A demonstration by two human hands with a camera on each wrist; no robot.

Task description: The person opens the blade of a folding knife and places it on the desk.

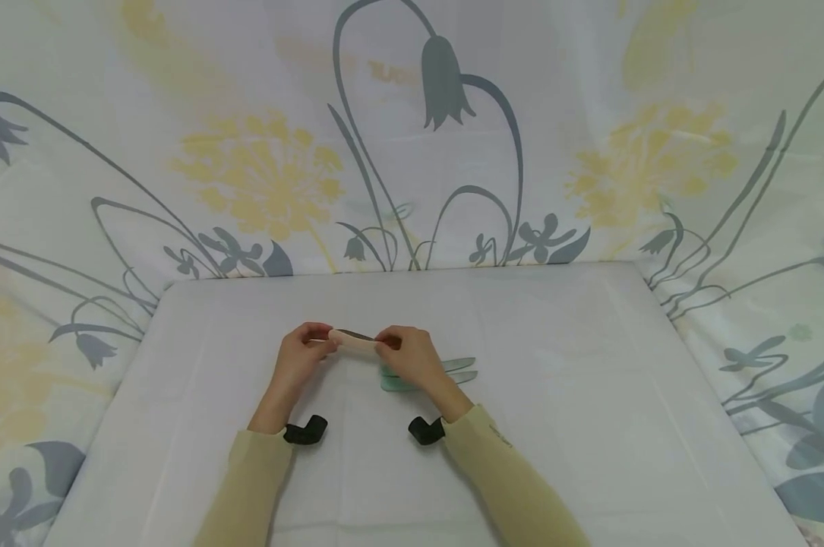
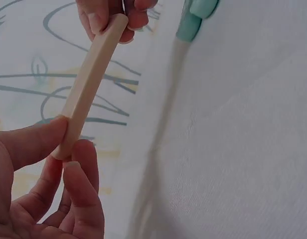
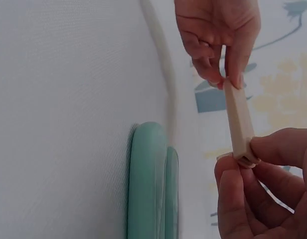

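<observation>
Both hands hold a beige folding knife (image 1: pixel 357 344) above the table, one at each end. A dark strip, seemingly the blade, shows along its upper edge in the head view. My left hand (image 1: pixel 301 365) pinches the left end between thumb and fingers; the left wrist view shows the smooth beige handle (image 2: pixel 91 82). At the other end, my right hand (image 1: pixel 415 357) pinches with thumb and fingertips, and a narrow slot appears there in the right wrist view. Two green-handled knives (image 1: pixel 398 384) lie under the right hand, blades pointing right, their handles partly hidden.
A white cloth covers the table (image 1: pixel 589 395). Flower-printed fabric (image 1: pixel 412 152) rises behind it and at both sides. Black wrist mounts (image 1: pixel 307 431) stick out from both sleeves, low over the cloth.
</observation>
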